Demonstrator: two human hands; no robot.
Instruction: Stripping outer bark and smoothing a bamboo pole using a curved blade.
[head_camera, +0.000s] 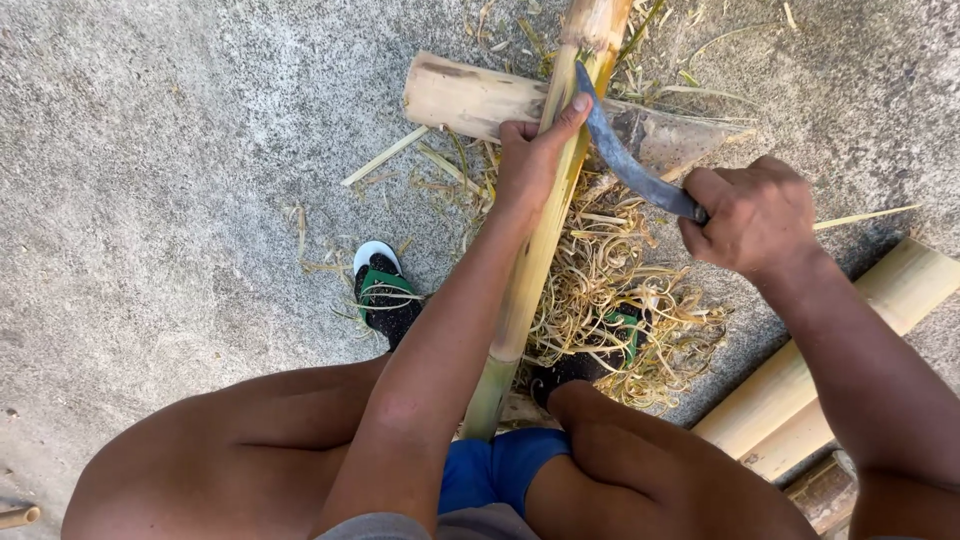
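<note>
Gripping bamboo pole (535, 260) with left hand (528, 160), right hand (752, 215) fisted round curved knife (625, 160)

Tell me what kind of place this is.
Likely an outdoor work spot, perhaps a yard: bare concrete ground in sunlight, a heap of bamboo shavings, and cut bamboo poles lying nearby. The left hand steadies a bamboo pole; the right hand holds a curved blade.

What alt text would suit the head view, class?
A left hand grips a bamboo pole while the right hand draws a curved blade against it, above a log and pale shavings on concrete ground.
</note>
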